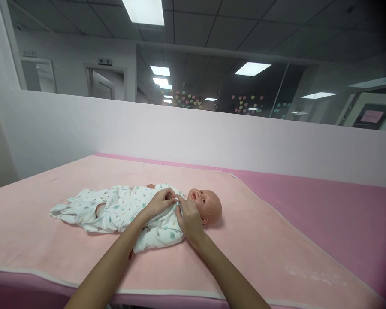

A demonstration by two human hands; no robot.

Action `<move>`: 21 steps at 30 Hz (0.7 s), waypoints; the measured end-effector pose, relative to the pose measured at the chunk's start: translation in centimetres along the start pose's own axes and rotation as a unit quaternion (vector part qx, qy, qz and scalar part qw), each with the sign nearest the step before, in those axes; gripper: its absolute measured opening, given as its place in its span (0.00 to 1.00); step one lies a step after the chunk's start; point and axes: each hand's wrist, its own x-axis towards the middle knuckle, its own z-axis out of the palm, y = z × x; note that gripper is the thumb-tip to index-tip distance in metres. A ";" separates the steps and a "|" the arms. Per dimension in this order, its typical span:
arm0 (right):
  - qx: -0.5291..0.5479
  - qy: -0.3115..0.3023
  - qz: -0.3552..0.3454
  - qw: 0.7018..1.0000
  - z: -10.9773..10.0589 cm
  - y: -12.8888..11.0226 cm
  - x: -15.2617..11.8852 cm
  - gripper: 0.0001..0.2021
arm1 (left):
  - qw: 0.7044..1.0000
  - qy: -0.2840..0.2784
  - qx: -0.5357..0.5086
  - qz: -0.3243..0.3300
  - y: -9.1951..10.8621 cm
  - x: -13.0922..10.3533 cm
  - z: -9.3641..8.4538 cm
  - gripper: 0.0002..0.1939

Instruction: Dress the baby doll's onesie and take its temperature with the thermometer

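Room space surrounds us first, under a dark ceiling (193, 25) of large square panels with flat, bright light panels (144, 10) set into it. Before us, a broad stretch of glass (257, 86) reaches across most of our view, and small pastel heart stickers (189, 101) cluster low on it, some of them too faint for us to make out. Beneath runs a smooth, matte white wall (212, 133). Against it we see the tabletop (324, 206), covered in a plain, deeper pink. Over much of that lies a soft-looking peach mat (260, 244), its outline curved and bound by a narrow pale edging, with whitish marks (315, 274) near its right side that we cannot read.

On the mat, near its middle, a baby doll (210, 206) lies on its back, its bald, rounded head to our right, hard and faintly shiny. It wears a loose white garment (128, 206) of thin, wrinkled cloth printed with little green and coloured motifs; the legs of it lie rumpled to the left, with an opening (100, 210) part-way along. Our left hand (161, 204) and right hand (190, 216) meet at the upper chest, just below the doll's chin, the fingertips of both pinching the garment at a small white fold (178, 202)
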 end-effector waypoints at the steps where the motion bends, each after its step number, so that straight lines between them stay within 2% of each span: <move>1: 0.005 -0.004 0.002 1.000 0.0 0.0 0.0 0.15 | 1.000 0.009 -0.005 -0.004 -0.1 0.0 0.0 0.10; 7: 0.031 -0.014 0.008 0.999 0.2 0.3 0.0 0.16 | 1.000 0.012 0.011 -0.009 0.4 -0.2 0.1 0.08; 13: 0.098 0.010 0.064 0.993 -0.3 -0.3 0.4 0.16 | 0.999 -0.035 0.038 0.012 1.4 -0.6 0.0 0.12; 21: 0.102 0.032 0.099 0.989 -0.2 -0.3 0.4 0.10 | 0.998 -0.054 0.018 0.020 0.9 -0.5 0.1 0.13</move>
